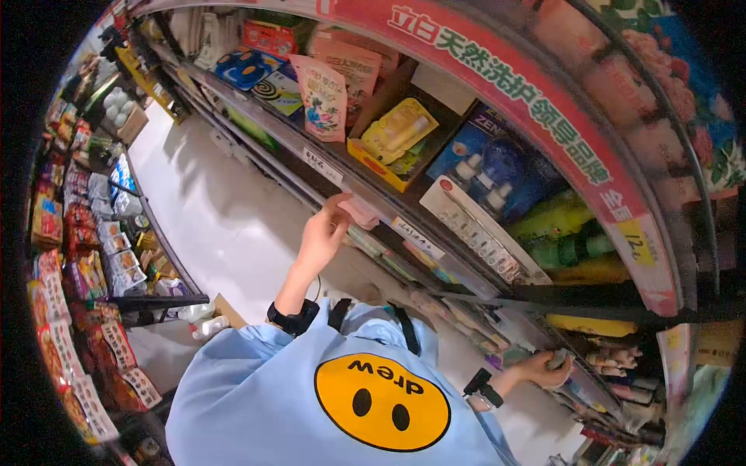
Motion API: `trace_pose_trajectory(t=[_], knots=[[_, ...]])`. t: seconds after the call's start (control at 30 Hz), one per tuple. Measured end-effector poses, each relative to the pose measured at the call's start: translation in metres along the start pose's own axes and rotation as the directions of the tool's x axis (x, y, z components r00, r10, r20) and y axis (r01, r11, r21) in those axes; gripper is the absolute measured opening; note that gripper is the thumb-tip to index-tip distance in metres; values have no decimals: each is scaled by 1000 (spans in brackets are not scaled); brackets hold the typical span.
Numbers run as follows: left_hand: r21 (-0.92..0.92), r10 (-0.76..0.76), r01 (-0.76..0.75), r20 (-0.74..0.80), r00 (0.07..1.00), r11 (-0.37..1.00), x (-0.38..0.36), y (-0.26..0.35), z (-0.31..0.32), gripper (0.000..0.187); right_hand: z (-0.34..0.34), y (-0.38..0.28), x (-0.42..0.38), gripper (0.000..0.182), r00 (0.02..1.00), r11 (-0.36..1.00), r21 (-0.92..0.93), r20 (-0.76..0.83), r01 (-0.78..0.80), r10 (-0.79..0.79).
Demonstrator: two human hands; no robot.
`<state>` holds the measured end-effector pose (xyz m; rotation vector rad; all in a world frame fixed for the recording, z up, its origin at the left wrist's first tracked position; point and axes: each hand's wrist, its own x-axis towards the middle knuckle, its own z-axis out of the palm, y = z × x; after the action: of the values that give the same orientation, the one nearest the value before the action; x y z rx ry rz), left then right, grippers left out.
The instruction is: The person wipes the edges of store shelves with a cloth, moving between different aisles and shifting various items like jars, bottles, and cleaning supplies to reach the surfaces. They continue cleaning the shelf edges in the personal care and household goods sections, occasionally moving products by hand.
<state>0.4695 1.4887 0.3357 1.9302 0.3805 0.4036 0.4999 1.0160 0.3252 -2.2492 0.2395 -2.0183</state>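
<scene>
My left hand [325,235] reaches up to the front edge of a shelf, its fingers closed on a small flat pink piece [360,213] that lies against the price strip. Right above are pink printed pouches [322,97] and a yellow pack [398,136] in an open carton. My right hand [544,369] is further right, by a lower part of the shelf edge. Its fingers are curled around a small greyish thing [558,359], whose kind I cannot tell.
A blue box [486,167] with bottles pictured on it and a white card of small items [478,233] stand on the shelf. A red banner [497,70] curves overhead. Across the white floor [210,194], another shelf holds red snack packs [116,349]. A dark bar [590,299] juts out at right.
</scene>
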Motion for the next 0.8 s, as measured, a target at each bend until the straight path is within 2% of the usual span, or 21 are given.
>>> trace_pose_trajectory(t=[0.07,0.13,0.17,0.2,0.27,0.3,0.33,0.37,0.4,0.43,0.47,0.53,0.63,0.67,0.7,0.73,0.8], knots=[[-42,-15,16,6,1000,999,6,2,0,34,-7,-11,2,20,1000,1000,-14,8,1,0],[-110,12,-11,4,1000,994,15,1,-5,34,-13,-20,-2,25,958,950,-127,-26,-285,284],[-69,109,-108,11,994,992,22,-9,-9,32,-21,-31,4,38,940,929,-151,-30,-339,339],[-80,116,-113,39,992,990,29,-10,-16,32,-28,-54,15,38,941,925,-177,-44,-337,335],[-12,156,-156,-9,988,988,41,-2,-31,33,-34,-118,40,44,844,844,251,-145,-474,517],[-29,159,-158,24,987,987,47,0,-37,33,-35,-147,44,50,847,843,292,-155,-452,508],[-19,175,-175,-4,985,984,53,2,-44,36,-36,-169,41,46,885,878,274,-147,-392,441],[-5,192,-193,-36,981,981,58,1,-50,39,-36,-185,34,43,927,904,282,-102,-321,361],[-15,199,-199,-12,980,980,63,-1,-55,39,-35,-208,30,39,950,931,203,-12,-303,312],[-8,221,-221,21,975,975,67,-3,-62,41,-33,-233,28,38,959,932,224,80,-284,273],[0,240,-240,55,969,971,70,-6,-69,44,-31,-254,19,37,930,895,264,179,-361,322],[-5,295,-295,85,952,955,79,-8,-80,47,-29,-296,10,42,876,832,338,368,-440,313],[10,288,-295,178,941,956,90,-15,-95,49,-22,-339,-8,46,811,806,398,562,-439,164],[42,309,-329,243,919,944,93,-19,-99,49,-20,-351,-13,46,813,813,387,557,-436,171],[69,330,-367,306,893,928,97,-22,-101,50,-18,-361,-16,45,803,830,396,588,-393,100],[51,340,-375,319,884,926,100,-24,-102,50,-16,-368,-18,44,788,846,405,615,-348,30],[-3,387,-413,356,851,911,103,-24,-101,50,-13,-373,-20,44,797,895,338,603,-292,32]])
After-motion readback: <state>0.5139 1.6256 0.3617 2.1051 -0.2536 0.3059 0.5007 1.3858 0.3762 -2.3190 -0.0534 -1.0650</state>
